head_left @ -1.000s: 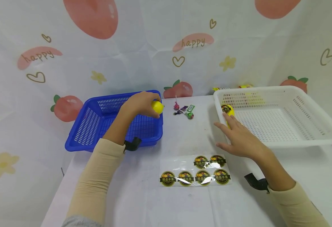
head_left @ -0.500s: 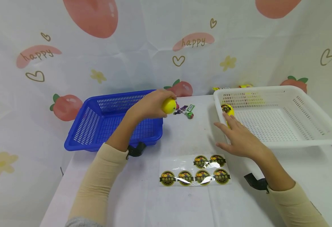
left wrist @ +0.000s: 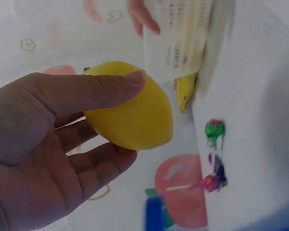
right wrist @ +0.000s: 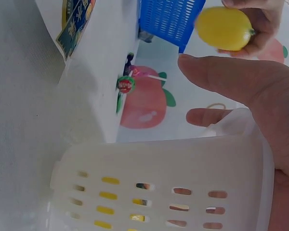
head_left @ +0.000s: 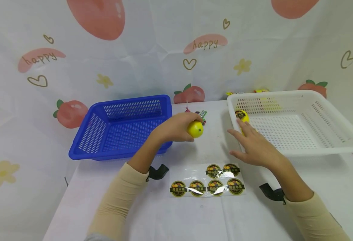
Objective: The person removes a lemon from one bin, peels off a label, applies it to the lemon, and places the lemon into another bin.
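Note:
My left hand (head_left: pixel 176 129) grips a yellow lemon (head_left: pixel 196 129) between thumb and fingers, above the table and between the two baskets. In the left wrist view the thumb lies across the lemon (left wrist: pixel 135 115), with fingers beneath it. My right hand (head_left: pixel 256 147) rests at the left side of the white basket (head_left: pixel 324 152), its fingers fairly straight and spread. Just beyond those fingertips, inside that basket, is another lemon (head_left: pixel 245 117) bearing a round black-and-gold sticker; the hand partly covers it. The right wrist view shows the right thumb (right wrist: pixel 221 77) above the basket wall.
A blue basket (head_left: pixel 104 155) stands on the left. Several round stickers lie on a clear sheet (head_left: pixel 188 171) at the front. Lollipops (head_left: pixel 204 122) and a green-wrapped sweet (head_left: pixel 203 113) lie at the back. Yellow packets (head_left: pixel 261 91) show behind the white basket.
The left hand has carried its lemon from over the blue basket's right side rightward and nearer, to the middle of the table. My right hand has stayed in place.

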The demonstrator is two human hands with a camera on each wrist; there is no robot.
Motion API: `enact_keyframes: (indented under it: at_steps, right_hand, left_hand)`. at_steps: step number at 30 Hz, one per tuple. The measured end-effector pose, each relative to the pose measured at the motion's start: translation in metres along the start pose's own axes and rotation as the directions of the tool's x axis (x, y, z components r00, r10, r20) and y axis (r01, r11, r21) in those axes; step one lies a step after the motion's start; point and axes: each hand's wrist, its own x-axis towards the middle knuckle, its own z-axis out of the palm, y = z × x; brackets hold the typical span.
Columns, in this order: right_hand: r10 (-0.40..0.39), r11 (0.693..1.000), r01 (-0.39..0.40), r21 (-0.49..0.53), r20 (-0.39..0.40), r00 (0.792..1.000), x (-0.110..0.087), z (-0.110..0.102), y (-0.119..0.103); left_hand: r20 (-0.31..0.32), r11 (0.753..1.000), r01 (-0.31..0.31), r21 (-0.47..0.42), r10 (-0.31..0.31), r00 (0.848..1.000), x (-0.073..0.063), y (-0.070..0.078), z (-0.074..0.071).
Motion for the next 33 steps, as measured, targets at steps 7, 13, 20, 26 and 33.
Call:
enact_keyframes:
  at_steps: [7,13,20,26,33]
  right_hand:
    - [0.016,1.0,-0.016,-0.009,0.008,1.0,0.001,0.0,-0.001]
    - [0.004,1.0,-0.004,-0.017,0.002,1.0,0.001,0.0,0.001]
    - [-0.007,1.0,0.007,-0.023,-0.01,1.0,0.0,0.0,0.0]
    - [0.001,1.0,-0.001,-0.029,-0.005,1.0,0.0,0.0,0.001]
    - [0.004,0.999,-0.004,-0.035,0.002,1.0,0.0,0.0,0.001]
  left_hand:
    - [0.074,0.98,0.114,0.161,-0.127,0.989,0.011,0.004,0.033]
    - [0.092,0.929,0.265,0.258,-0.296,0.951,0.022,0.0,0.057]
    - [0.115,0.871,0.43,0.237,-0.465,0.878,0.028,-0.004,0.069]
    - [0.138,0.878,0.445,0.176,-0.47,0.872,0.026,-0.005,0.069]
    - [0.139,0.885,0.448,0.124,-0.463,0.876,0.023,-0.001,0.067]
